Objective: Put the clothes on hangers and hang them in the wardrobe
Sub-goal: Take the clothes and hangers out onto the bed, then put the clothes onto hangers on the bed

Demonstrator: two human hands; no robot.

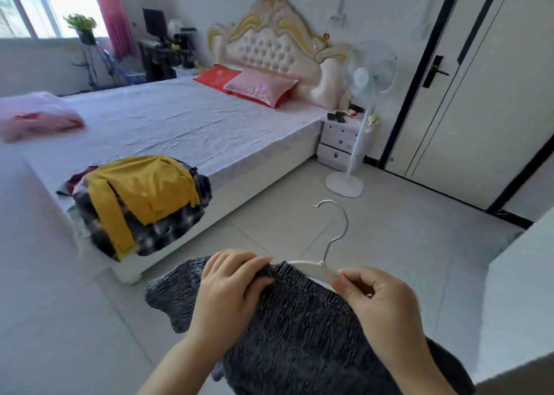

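Domestic bedroom. Left of and beyond where left hand (227,286) grips knitwear (293,319) and right hand (380,301) pinches hanger (314,266): made bed (180,125), heaped clothes (141,197), tufted headboard (269,47), pillows (259,87). Beyond, rightward: bedside drawers (338,143), pedestal fan (370,71), door (479,95).

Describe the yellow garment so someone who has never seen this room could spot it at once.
Start at the big bed with the ornate padded headboard. On its near foot corner lies a pile of clothes. The yellow garment is spread on top, the only plain mustard piece over dark plaid ones.
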